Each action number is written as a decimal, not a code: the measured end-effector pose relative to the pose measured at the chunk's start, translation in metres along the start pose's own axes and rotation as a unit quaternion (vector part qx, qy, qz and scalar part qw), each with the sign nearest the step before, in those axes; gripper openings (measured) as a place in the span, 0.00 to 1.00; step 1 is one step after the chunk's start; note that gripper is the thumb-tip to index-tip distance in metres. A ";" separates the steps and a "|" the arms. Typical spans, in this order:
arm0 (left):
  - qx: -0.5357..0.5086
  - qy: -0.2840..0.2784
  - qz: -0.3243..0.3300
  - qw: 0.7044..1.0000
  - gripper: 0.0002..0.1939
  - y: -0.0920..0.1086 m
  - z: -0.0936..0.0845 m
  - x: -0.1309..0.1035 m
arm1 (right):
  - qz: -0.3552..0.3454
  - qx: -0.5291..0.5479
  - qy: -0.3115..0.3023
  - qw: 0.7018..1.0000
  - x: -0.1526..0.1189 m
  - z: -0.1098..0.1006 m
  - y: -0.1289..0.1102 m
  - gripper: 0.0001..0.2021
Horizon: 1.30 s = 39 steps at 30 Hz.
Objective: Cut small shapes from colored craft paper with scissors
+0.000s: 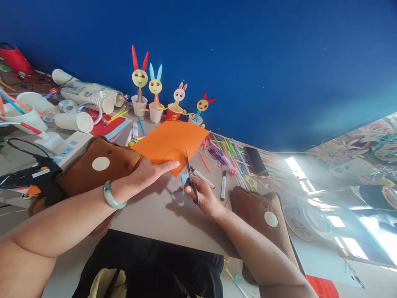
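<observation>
1. From where I stand, the surface (155,219) is pale grey and crowded.
2. One brown bear-shaped cushion (82,171) lies at the left, a second brown cushion (256,205) at the near right.
3. Beside the right cushion lies a capped marker (223,186).
4. Four cups (156,114) stand upright along the far edge.
5. At the far left, stacked paper cups (87,99) lie sideways.
6. Thin coloured sticks (218,151) sprawl far right.

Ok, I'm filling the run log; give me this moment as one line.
left hand: grips orange paper | right hand: holds scissors at paper's edge | drawn: circle outline | behind: four figures
</observation>
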<state>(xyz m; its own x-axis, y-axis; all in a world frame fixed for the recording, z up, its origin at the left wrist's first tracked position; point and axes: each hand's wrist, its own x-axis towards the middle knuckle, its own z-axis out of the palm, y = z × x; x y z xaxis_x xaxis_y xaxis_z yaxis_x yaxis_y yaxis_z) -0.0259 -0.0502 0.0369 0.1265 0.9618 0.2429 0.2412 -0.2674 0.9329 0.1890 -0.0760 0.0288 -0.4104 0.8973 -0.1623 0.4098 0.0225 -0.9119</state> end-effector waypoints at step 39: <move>-0.259 0.030 -0.020 0.965 0.19 -0.008 0.008 0.010 | 0.008 0.008 -0.002 1.000 0.000 -0.002 0.000 0.34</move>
<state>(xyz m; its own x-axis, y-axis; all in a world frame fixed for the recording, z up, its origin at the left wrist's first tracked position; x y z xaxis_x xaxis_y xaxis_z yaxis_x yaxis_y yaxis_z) -0.0185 -0.0394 0.0297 0.0676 0.9766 0.2044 -0.2697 -0.1794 0.9461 0.1903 -0.0752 0.0294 -0.4068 0.8960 -0.1780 0.4038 0.0015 -0.9148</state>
